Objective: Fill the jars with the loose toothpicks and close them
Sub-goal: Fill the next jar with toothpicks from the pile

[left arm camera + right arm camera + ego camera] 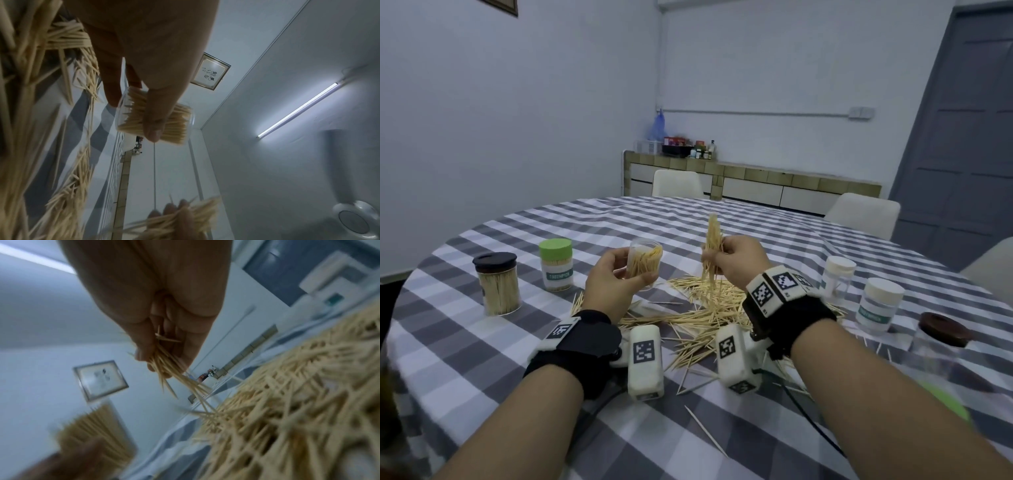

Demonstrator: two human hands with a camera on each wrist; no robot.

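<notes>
Left hand point(608, 277) holds open jar point(644, 265) part-filled with toothpicks point(645, 263).

Six toothpick jars point(644, 265) show around the toothpick pile point(709, 308): five capped, one open. Left of the pile stand two capped jars point(498, 284); right of it, three point(880, 305). Three chairs point(861, 214) stand beyond.

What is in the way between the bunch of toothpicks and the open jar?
Nothing visible. The right hand grips the bundle of pale wooden toothpicks beside the clear, lidless plastic jar held tilted in the left hand; only open air separates them.
</notes>
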